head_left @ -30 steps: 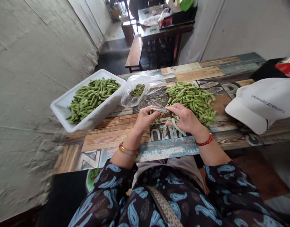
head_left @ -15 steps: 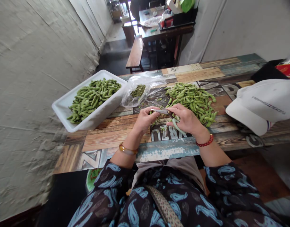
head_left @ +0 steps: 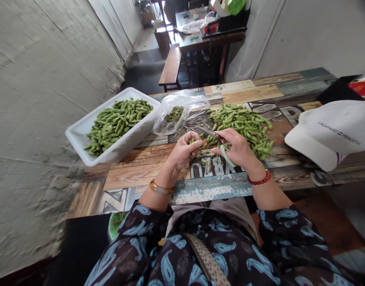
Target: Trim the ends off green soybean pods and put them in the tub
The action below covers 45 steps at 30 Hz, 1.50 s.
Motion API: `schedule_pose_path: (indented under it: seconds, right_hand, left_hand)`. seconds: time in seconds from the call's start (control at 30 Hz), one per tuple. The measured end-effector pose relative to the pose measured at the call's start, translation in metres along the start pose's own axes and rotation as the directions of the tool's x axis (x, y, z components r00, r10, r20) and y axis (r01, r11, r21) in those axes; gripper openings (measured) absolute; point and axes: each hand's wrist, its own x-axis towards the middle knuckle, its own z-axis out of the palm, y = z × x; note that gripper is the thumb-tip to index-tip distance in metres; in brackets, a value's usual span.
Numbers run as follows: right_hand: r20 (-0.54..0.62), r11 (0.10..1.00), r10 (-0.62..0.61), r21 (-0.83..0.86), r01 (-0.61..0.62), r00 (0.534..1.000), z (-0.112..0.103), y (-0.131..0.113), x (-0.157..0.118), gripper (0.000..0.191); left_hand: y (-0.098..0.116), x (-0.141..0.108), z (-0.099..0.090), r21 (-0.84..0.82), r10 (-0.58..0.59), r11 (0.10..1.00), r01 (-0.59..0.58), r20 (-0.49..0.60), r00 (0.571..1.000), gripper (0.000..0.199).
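My left hand (head_left: 186, 148) is closed around a green soybean pod (head_left: 192, 140), which shows between thumb and fingers. In my right hand (head_left: 236, 147) is a pair of scissors (head_left: 227, 155) with pale green handles, the blades pointing up and to the left, a little apart from the pod. Behind my right hand lies a loose pile of soybean pods (head_left: 242, 125) on the table. A clear plastic bag (head_left: 163, 126) holding trimmed green bits (head_left: 174, 114) sits beyond my left hand. Small scraps litter the tabletop between my hands.
A white plastic bin (head_left: 120, 153) with many pods stands at the left, near the wall. To the right lies a white cap (head_left: 328, 131). The patchwork-patterned table (head_left: 135, 173) ends close to my body. Farther back are a wooden bench (head_left: 170, 65) and another table (head_left: 212, 43).
My right hand with the scissors has moved slightly right, away from my left hand. The blades no longer lie across the left fingertips, and the pod there now shows.
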Motion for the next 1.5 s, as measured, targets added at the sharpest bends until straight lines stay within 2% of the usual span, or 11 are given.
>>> schedule_pose_path:
  seconds: [0.17,0.47,0.87,1.13,1.3,1.5]
  right_hand:
    - [0.012,0.999,-0.031,0.012,0.031,0.999,0.001,-0.002,0.001,0.047]
    - [0.124,0.999,-0.037,0.034,0.033,0.992,0.001,-0.009,0.000,0.053]
    - [0.123,0.997,-0.060,0.046,0.054,0.991,0.002,-0.010,0.001,0.056]
    - [0.129,0.997,-0.070,0.038,0.066,0.989,0.002,-0.012,0.001,0.054]
    - [0.144,0.996,-0.082,0.038,0.077,0.986,0.004,-0.013,0.001,0.055]
    - [0.124,0.994,-0.099,0.056,0.092,0.987,0.007,-0.010,0.001,0.052]
  left_hand:
    - [0.001,0.000,0.001,-0.030,0.004,1.000,-0.004,-0.018,1.000,0.040]
    - [-0.001,0.002,-0.002,-0.036,0.002,0.999,-0.005,-0.096,0.995,0.039]
    - [-0.007,0.002,-0.001,0.024,0.000,1.000,0.002,-0.112,0.994,0.039]
    - [-0.004,0.001,-0.001,0.120,0.092,0.989,-0.081,-0.094,0.991,0.033]
    - [-0.006,0.001,-0.003,0.172,0.107,0.981,-0.091,-0.089,0.990,0.031]
    - [-0.009,0.001,-0.003,0.129,0.092,0.988,-0.082,-0.069,0.993,0.032]
